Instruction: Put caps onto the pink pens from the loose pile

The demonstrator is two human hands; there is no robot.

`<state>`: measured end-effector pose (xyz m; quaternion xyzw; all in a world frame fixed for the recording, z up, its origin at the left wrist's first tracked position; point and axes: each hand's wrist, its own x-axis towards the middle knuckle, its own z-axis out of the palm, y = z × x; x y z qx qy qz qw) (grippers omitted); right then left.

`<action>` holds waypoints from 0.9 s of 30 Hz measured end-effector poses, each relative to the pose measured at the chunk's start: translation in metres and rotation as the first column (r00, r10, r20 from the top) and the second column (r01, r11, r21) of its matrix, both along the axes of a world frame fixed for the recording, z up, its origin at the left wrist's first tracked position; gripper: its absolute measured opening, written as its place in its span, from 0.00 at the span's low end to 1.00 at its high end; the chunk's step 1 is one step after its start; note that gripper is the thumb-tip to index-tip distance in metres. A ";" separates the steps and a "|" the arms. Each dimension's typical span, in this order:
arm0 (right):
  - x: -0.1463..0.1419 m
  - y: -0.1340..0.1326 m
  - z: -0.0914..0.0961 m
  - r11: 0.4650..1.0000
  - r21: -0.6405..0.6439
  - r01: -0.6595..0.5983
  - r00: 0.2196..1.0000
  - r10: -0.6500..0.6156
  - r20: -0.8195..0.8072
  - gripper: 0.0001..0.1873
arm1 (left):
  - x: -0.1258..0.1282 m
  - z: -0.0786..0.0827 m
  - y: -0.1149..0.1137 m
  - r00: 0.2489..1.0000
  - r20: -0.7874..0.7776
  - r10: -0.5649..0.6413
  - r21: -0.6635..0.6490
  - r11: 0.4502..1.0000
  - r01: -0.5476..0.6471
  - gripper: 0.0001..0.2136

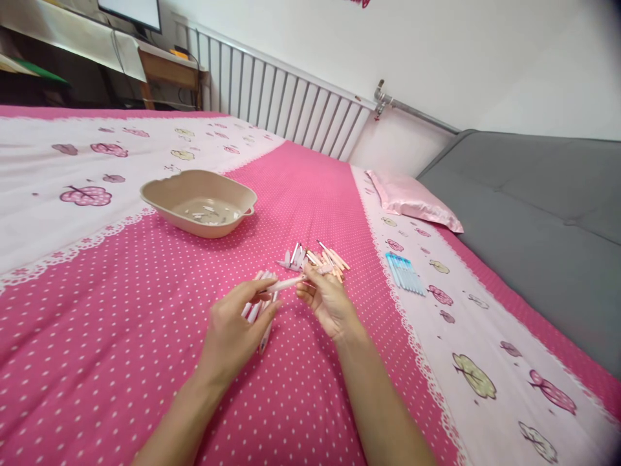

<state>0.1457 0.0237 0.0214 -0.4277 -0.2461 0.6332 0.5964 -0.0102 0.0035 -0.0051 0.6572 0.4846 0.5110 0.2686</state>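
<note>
My left hand [237,327] is closed around a bundle of several pale pink pens [257,309], and its fingertips pinch one more pink pen [286,283] that points right. My right hand [327,301] is closed on the other end of that same pen, so both hands hold it just above the bed. Behind my right hand lies a loose pile of pink pens and small parts [317,259] on the pink dotted bedspread [145,336].
A beige plastic basin [160,194] with small white pieces inside sits at the left. A row of blue pens [405,273] lies to the right. A pink pillow [412,200], a grey sofa [533,213] and a white radiator [291,110] border the bed.
</note>
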 end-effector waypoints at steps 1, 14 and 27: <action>-0.001 -0.001 0.001 1.000 0.005 -0.014 1.000 0.014 0.005 0.11 | 0.000 0.000 0.000 1.000 0.005 0.017 0.014 1.000 -0.017 0.13; 0.028 -0.008 0.009 0.830 0.010 -0.558 0.756 0.503 0.419 0.15 | -0.001 0.017 -0.001 0.635 0.766 0.099 -0.381 0.866 0.324 0.16; 0.013 -0.012 0.007 0.657 -0.020 -0.753 0.596 0.696 0.401 0.15 | -0.001 0.020 -0.002 0.557 0.830 0.020 -0.348 0.800 0.490 0.15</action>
